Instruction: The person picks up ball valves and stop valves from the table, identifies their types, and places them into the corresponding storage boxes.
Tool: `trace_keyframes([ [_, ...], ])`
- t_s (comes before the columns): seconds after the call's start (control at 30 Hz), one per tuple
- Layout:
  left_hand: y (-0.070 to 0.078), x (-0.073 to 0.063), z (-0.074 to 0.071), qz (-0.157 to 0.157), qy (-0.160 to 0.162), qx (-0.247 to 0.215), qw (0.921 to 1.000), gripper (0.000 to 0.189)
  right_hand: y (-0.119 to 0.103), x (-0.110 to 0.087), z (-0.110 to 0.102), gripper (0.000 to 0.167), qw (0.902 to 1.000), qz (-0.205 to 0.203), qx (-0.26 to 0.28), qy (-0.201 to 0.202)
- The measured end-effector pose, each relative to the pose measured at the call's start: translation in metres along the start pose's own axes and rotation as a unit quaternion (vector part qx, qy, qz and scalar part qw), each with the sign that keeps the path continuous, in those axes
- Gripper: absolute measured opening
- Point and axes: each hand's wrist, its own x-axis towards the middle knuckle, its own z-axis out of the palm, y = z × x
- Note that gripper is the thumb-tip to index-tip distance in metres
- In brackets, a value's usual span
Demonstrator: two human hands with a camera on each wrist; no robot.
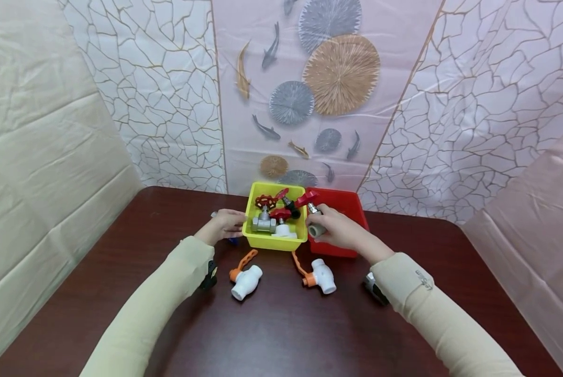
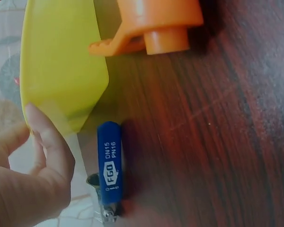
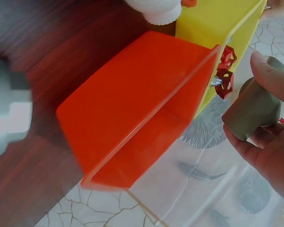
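Observation:
My right hand (image 1: 340, 229) grips a stop valve (image 1: 317, 229) by its grey-brown body, above the seam between the yellow and red bins. The valve's red handle points up and toward the back left. In the right wrist view, thumb and fingers wrap the pipe-like valve body (image 3: 250, 111). At the left, my left hand (image 1: 227, 224) pinches the rim of the yellow bin (image 1: 274, 244). Inside that bin lie several valves, among them a metal gate valve (image 1: 264, 225) with a red wheel and a white valve (image 1: 285, 231) with a red handle. The red bin (image 3: 132, 99) stands against it.
Two white ball valves with orange handles, one on the left (image 1: 247, 283) and one on the right (image 1: 323, 276), lie before the bins. A blue-handled valve (image 2: 110, 161) lies beside my left hand. A dark object (image 1: 209, 276) and a metal-and-black piece (image 1: 374, 288) sit by my sleeves.

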Motion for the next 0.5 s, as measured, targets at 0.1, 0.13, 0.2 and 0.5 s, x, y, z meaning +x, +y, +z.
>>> trace_keyframes([
  [0.1, 0.0, 0.0, -0.002, -0.002, -0.013, -0.003, 0.9999, 0.038, -0.003, 0.008, 0.0, 0.034, 1.0, -0.001, 0.003, -0.008],
  [0.13, -0.001, 0.0, -0.002, 0.0, -0.015, -0.003, 0.9999, 0.038, -0.004, 0.011, 0.0, 0.033, 0.9999, -0.003, 0.003, -0.009],
  [0.2, -0.001, 0.0, -0.002, 0.003, -0.014, -0.004, 0.9999, 0.037, -0.005, 0.017, 0.001, 0.031, 0.9999, -0.01, -0.001, -0.008],
  [0.5, -0.001, 0.001, -0.001, 0.011, 0.003, -0.001, 0.9999, 0.035, -0.008, 0.042, 0.007, 0.029, 0.9993, -0.001, -0.007, -0.036],
])
